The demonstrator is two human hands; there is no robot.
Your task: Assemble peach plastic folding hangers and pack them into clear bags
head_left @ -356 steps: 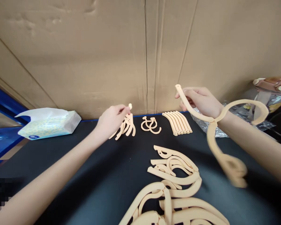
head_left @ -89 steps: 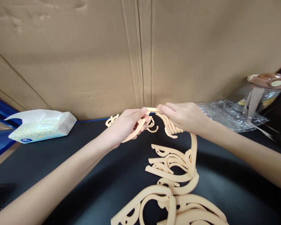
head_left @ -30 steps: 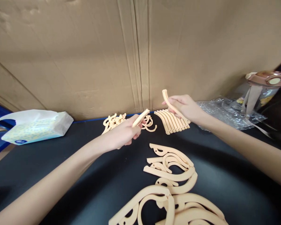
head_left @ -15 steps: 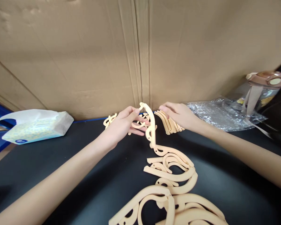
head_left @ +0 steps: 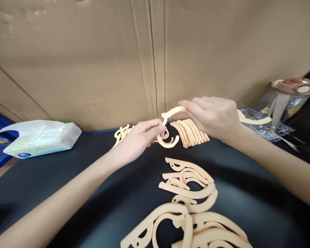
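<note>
A beige folding clothes hanger [head_left: 175,111] is held up between both hands, over the far part of the black table. My left hand [head_left: 142,137] pinches it close to the hook [head_left: 167,144], which curls below the fingertips. My right hand [head_left: 213,115] is closed around the curved arm piece. Beyond that hand, toward the right, sticks out a beige curved end [head_left: 257,120]; the stretch inside the palm is hidden, so whether it is one piece I cannot tell. Just below the right hand lies a row of slim curved beige strips [head_left: 189,133].
Folded beige hangers [head_left: 196,196] form a pile toward the front of the black table [head_left: 93,203]. More small beige hook pieces [head_left: 121,132] lie behind my left hand. A tissue pack [head_left: 41,139] stands left; a clear plastic bag [head_left: 263,132] and a bottle [head_left: 294,93] stand right. Cardboard [head_left: 93,62] walls the back.
My right hand has risen from the strips and now grips the hanger arm. My left hand has turned the hanger, so its arm no longer hangs toward the pile but reaches rightward.
</note>
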